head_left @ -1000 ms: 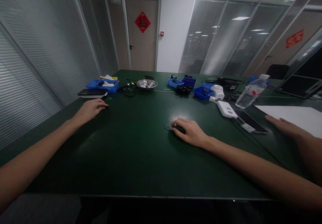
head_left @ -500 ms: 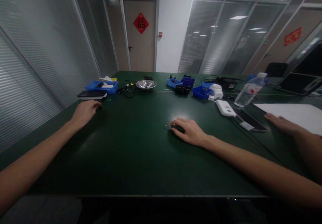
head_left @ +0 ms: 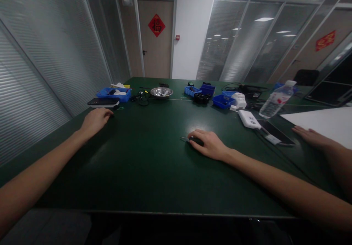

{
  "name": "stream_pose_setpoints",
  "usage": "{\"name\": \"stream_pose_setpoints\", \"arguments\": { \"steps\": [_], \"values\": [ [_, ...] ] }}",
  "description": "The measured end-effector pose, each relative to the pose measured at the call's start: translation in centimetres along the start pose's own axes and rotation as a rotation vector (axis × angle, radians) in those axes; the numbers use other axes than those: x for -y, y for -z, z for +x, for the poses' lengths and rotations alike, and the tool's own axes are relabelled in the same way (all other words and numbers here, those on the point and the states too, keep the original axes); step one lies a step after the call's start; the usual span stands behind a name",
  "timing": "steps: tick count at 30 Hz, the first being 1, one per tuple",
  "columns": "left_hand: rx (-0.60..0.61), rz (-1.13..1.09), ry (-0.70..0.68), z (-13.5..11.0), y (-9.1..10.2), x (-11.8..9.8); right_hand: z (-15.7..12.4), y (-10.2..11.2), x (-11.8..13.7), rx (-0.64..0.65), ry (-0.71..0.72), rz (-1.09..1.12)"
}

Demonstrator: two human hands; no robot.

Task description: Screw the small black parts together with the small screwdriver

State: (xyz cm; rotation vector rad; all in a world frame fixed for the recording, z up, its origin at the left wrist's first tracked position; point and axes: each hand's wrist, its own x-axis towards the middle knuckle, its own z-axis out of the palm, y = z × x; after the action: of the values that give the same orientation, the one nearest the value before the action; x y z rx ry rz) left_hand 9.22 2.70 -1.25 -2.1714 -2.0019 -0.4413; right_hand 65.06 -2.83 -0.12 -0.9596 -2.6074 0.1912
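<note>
My right hand (head_left: 210, 146) lies in the middle of the dark green table (head_left: 143, 164), fingers curled over a small black object (head_left: 195, 141). A thin metal tip (head_left: 183, 139) sticks out of it to the left. My left hand (head_left: 95, 120) rests far to the left, fingers bent and pressed together at a small dark thing (head_left: 110, 116) that I cannot make out. Just beyond that hand lies a flat black device on a white base (head_left: 103, 102).
Another person's hand (head_left: 310, 136) lies flat at the right beside a white sheet (head_left: 324, 122). A phone (head_left: 276, 132), a white device (head_left: 249, 119) and a water bottle (head_left: 276, 100) are near it. Blue trays (head_left: 114, 93) (head_left: 223, 101), a steel bowl (head_left: 161, 92) and cables line the far side.
My left hand has drawn back a little toward me and its fingers have curled in. My right hand has stayed on the black object. The view has shifted slightly.
</note>
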Motion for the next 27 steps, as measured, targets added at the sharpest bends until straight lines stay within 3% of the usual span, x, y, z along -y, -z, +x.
{"name": "stream_pose_setpoints", "arguments": {
  "steps": [12,20,23,25,27],
  "values": [
    [-0.043,-0.057,0.081,0.2,-0.4,0.2,0.0,-0.2,-0.2,0.004,0.003,0.006],
    [0.022,-0.109,0.112,0.1,-0.1,0.2,0.1,0.1,0.1,0.005,0.006,-0.002],
    [0.050,-0.208,0.127,0.1,-0.1,-1.9,0.1,0.0,0.1,0.000,0.008,-0.002],
    [0.096,-0.345,0.103,-0.3,0.0,-5.1,0.1,0.0,0.0,-0.001,0.008,0.004],
    [0.164,-0.473,-0.009,-1.3,0.4,-9.5,0.2,0.0,0.1,-0.001,0.012,0.008]
  ]
}}
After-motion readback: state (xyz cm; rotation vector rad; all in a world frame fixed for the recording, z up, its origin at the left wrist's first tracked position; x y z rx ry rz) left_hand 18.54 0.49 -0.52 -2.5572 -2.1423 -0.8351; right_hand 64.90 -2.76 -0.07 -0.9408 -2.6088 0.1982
